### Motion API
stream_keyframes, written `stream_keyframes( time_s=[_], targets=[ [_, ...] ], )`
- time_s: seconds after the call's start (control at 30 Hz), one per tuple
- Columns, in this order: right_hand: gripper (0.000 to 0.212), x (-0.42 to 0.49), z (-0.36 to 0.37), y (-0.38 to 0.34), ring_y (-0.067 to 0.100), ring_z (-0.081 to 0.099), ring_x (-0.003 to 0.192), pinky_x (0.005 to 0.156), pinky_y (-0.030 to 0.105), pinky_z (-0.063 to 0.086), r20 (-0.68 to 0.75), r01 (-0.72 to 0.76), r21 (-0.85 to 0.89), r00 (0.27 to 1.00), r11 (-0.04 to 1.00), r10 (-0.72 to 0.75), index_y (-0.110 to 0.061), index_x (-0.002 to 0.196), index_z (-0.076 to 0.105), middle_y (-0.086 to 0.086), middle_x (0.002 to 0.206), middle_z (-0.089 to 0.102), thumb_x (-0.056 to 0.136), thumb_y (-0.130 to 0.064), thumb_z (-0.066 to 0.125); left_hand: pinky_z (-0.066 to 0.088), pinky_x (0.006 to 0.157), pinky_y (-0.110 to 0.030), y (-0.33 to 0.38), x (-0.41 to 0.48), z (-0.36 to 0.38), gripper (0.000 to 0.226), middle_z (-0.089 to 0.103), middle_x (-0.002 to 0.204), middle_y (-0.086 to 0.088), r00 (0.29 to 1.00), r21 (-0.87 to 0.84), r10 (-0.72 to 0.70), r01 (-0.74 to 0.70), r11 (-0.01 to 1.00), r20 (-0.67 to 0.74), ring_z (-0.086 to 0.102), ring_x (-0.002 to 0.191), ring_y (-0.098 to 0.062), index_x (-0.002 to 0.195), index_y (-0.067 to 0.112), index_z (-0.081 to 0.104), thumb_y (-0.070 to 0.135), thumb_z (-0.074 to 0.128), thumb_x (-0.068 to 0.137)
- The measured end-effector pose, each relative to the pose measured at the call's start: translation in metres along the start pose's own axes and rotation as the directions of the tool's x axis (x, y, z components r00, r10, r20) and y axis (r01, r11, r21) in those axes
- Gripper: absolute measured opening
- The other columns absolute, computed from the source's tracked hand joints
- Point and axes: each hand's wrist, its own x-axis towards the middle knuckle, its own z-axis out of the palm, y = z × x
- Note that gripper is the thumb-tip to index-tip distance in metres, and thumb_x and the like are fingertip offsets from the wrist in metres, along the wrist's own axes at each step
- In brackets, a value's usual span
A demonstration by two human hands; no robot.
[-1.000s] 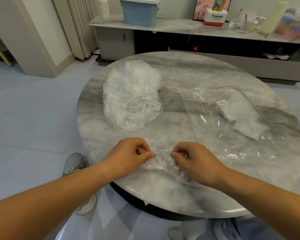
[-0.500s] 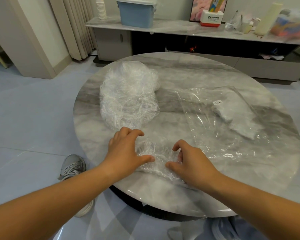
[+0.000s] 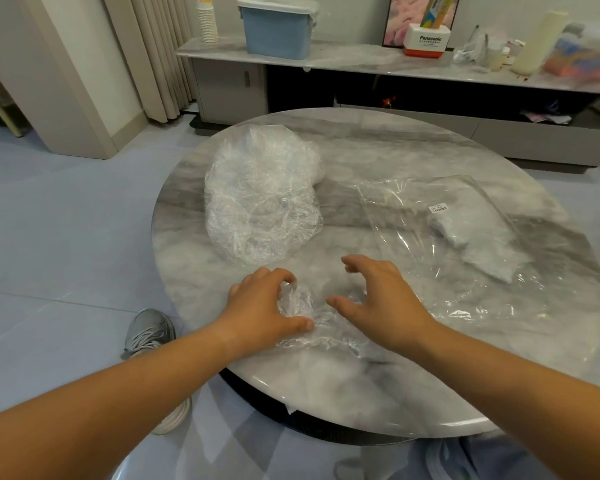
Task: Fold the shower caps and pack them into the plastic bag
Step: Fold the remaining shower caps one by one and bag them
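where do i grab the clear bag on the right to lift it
Probably pinch the plastic bag at its wrinkled near edge, coming in from the near side with the right hand. It lies flat, folded caps weigh its far part, and the near film puckers up.

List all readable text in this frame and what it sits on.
"Panasonic": on the white-and-red box on the grey marble sideboard.
Small line under that brand name: too blurred to read.
White barcode sticker on the clear plastic bag: print too small to read.
Nothing else legible.
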Motion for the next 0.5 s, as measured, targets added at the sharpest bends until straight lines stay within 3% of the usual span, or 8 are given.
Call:
stream_keyframes(
  time_s=[0.13,0.2,0.3,0.5],
  targets=[
    [0.036,0.006,-0.001,0.004,0.001,0.063,0.093,0.074,0.012,0.043,0.065,-0.085,0.183,0.995,0.979,0.074,-0.029,0.118,0.065,-0.010,0.098,0.068,0.087,-0.042,0.076,0.024,0.101,-0.028,-0.002,0.000,0.006,0.071,0.043,0.117,0.014,1.000,0.008,0.002,-0.002,1.000,-0.016,0.044,0.116,-0.007,0.125,0.040,0.047,0.063,0.081,0.066],
    [0.017,0.006,0.000,0.004,0.000,0.064,0.081,0.070,0.011,0.043,0.061,-0.069,0.257,0.997,0.964,0.055,-0.030,0.100,0.072,-0.009,0.088,0.069,0.086,-0.036,0.078,0.022,0.100,-0.028,-0.002,0.000,0.007,0.074,0.041,0.120,0.014,1.000,0.011,-0.004,0.004,1.000,-0.020,0.041,0.120,-0.008,0.126,0.041,0.045,0.064,0.080,0.066],
    [0.009,-0.003,0.001,0.004,-0.001,0.063,0.089,0.081,0.016,0.047,-0.009,0.062,0.270,0.998,0.961,-0.062,-0.032,0.083,0.071,-0.013,0.091,0.068,0.086,-0.028,0.078,0.020,0.102,-0.028,-0.002,0.000,0.006,0.078,0.041,0.123,0.015,1.000,-0.004,-0.020,0.020,1.000,-0.018,0.041,0.124,-0.007,0.131,0.041,0.043,0.064,0.080,0.066],
    [0.008,-0.032,0.015,0.018,0.006,0.060,0.100,0.090,0.024,0.047,-0.018,0.464,0.026,0.886,0.885,-0.464,-0.026,0.090,0.070,-0.014,0.103,0.065,0.087,-0.030,0.065,0.020,0.101,-0.026,-0.002,0.003,-0.001,0.067,0.041,0.122,0.014,0.999,-0.017,0.000,0.000,1.000,0.045,0.041,0.123,-0.007,0.126,0.041,0.050,0.053,0.083,0.069]
  ],
)
